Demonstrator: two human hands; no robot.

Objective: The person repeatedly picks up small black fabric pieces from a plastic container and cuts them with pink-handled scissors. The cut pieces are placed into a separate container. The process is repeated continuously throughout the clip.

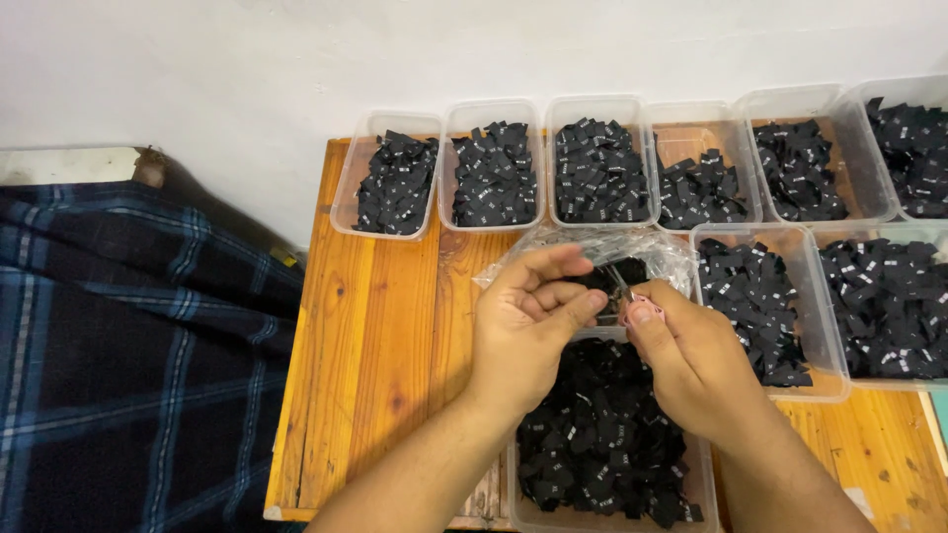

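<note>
Where the two hands meet above the table (375, 326), left hand (528, 321) with thumb and forefinger pinched together on the edge of a clear bag (592, 252), other fingers curled beneath. Right hand (691, 360) closed around a small pair of snips (624, 291), pink handle showing at the thumb, blades pointing up into the bag mouth. Whether the blades touch the plastic: cannot tell. Bag crumpled, held just above the tub (607, 434) nearest the body, holding a few black labels (602, 281) seen dimly through the film. Tub beneath the hands heaped with more black labels, small white marks on each, its near rim cut off by the lower frame edge and both forearms crossing over it. To the right, touching side by side, two further tubs (760, 306) and (889, 306) of the same labels. Along the far edge of the table, against the white wall (444, 49), a row of six clear tubs (395, 183), all part-filled with black labels, the fourth from the left fuller toward its near half, bare base showing behind. Table of orange-brown pine boards, knots visible on the bare left portion. Left of the table, well apart from the hands, a dark blue checked cloth (128, 345) draped below the level of the top.
</note>
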